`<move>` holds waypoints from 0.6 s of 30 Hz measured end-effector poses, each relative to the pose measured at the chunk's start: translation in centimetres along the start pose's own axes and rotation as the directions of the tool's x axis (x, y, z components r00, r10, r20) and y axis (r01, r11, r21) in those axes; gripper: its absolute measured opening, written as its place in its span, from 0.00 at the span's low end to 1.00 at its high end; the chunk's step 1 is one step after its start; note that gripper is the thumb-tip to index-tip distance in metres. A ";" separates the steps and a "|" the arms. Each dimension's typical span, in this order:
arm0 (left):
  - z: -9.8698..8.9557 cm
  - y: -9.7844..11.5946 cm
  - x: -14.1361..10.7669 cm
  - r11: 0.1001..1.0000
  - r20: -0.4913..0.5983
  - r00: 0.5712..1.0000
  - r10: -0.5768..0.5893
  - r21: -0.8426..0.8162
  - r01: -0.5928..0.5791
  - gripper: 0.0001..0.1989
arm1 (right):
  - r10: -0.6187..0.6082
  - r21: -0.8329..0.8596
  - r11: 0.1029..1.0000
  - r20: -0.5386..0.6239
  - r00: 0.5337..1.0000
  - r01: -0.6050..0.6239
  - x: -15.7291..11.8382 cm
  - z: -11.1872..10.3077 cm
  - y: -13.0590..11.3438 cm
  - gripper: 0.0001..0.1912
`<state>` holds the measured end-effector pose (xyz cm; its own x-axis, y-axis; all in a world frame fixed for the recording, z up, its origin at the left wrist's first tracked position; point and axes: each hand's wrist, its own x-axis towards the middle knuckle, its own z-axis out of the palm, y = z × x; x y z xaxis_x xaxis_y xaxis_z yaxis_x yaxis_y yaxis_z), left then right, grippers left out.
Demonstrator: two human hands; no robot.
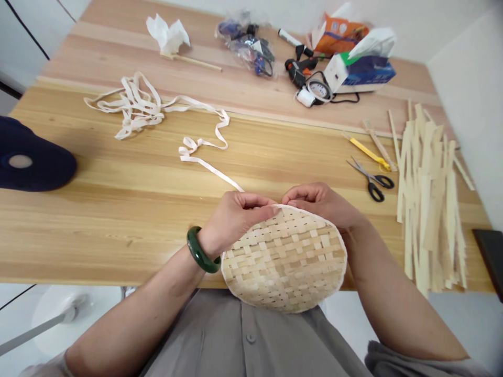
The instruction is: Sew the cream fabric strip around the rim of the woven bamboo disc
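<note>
A round woven bamboo panel (pixel 283 262) with a white binding along its rim leans against my body at the table's front edge. My left hand (pixel 239 217) pinches the panel's upper rim between thumb and fingers. Just to its right, my right hand (pixel 320 204) is closed with its fingertips at the same rim. A white fabric tape (pixel 214 170) runs from near my left fingers to a loose heap (pixel 135 107) on the table. What lies between my right fingertips is too small to make out.
Bamboo strips (pixel 430 204) lie in a pile at right, beside scissors (pixel 371 178) and a yellow craft knife (pixel 367 152). At the back are a glue gun (pixel 301 70), tissue packs (pixel 359 70) and a plastic bag of items (pixel 249 44). A dark blue object (pixel 39 157) stands at left.
</note>
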<state>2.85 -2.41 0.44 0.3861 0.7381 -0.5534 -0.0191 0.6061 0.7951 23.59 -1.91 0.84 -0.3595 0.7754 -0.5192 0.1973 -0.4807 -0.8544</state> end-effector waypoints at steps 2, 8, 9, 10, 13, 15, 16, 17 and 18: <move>0.0 0.0 0.0 1.000 0.009 1.000 -0.002 0.000 0.002 0.10 | -0.001 -0.005 1.000 0.012 1.000 0.001 0.0 0.0 0.0 0.12; -0.1 0.1 0.0 0.999 0.037 0.999 -0.028 -0.039 0.029 0.10 | 0.007 0.012 1.000 0.059 0.998 -0.008 0.1 -0.7 0.3 0.12; -0.2 0.1 0.0 0.999 0.041 0.999 -0.032 -0.041 0.034 0.10 | -0.009 0.004 1.000 0.051 0.999 0.009 0.1 -0.8 0.4 0.12; -0.2 0.0 0.0 0.998 0.045 0.998 -0.036 -0.043 0.038 0.10 | -0.026 -0.005 1.000 0.045 0.999 0.026 0.1 -1.0 0.5 0.12; -0.4 0.0 0.0 0.998 0.049 0.998 -0.036 -0.049 0.039 0.10 | -0.048 -0.007 0.999 0.061 0.997 0.049 0.0 -1.3 1.1 0.12; -0.4 0.0 0.0 0.998 0.046 0.998 -0.031 -0.050 0.034 0.09 | -0.034 0.029 0.999 0.082 0.996 0.031 -0.2 -1.3 1.4 0.12; -0.4 0.0 0.0 0.998 0.046 0.999 -0.029 -0.049 0.031 0.09 | -0.013 0.054 0.998 0.091 0.996 0.009 -0.3 -1.3 1.5 0.13; -0.4 0.1 0.1 0.998 0.047 0.999 -0.025 -0.050 0.027 0.09 | 0.010 0.086 0.996 0.092 0.996 -0.018 -0.5 -1.2 1.6 0.14; -0.4 0.1 0.1 0.998 0.050 0.999 -0.021 -0.050 0.023 0.09 | 0.034 0.123 0.991 0.087 0.996 -0.045 -0.6 -1.1 1.7 0.15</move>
<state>2.55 -2.21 0.37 0.4319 0.7096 -0.5567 -0.0561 0.6372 0.7686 25.11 -2.79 -0.30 -0.4302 0.7201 -0.5444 0.0995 -0.5615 -0.8215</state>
